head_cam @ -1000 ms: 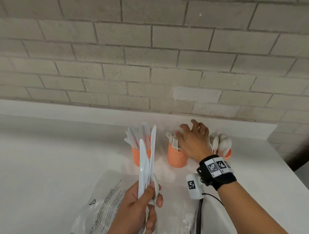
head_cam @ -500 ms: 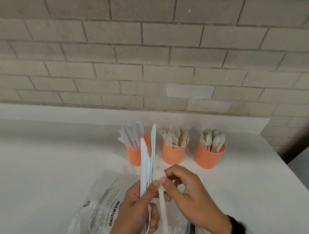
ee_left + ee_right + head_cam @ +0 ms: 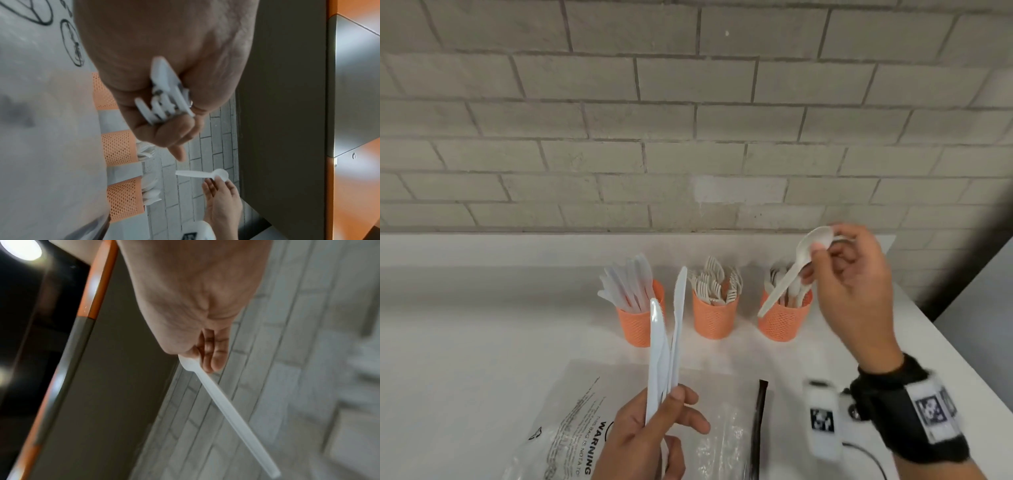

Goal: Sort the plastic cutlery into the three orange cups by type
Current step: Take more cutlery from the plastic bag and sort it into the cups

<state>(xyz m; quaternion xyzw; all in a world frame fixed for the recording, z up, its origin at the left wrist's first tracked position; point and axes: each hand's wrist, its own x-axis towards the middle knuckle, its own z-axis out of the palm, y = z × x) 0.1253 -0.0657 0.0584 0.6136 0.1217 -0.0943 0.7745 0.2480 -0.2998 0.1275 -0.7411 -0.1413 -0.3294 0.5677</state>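
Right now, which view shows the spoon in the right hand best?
The head view: the whole spoon, bowl pinched by the right hand, handle down over the spoon cup. The left wrist view shows it small; the right wrist view shows mainly its blurred handle.

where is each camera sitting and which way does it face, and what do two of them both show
Head: worn on the head, facing forward and down at three orange cups; both hands show.
Left wrist: looks along the left hand gripping knives toward the brick wall.
Right wrist: looks along the right hand pinching a spoon.
Shared: the spoon appears in all three.
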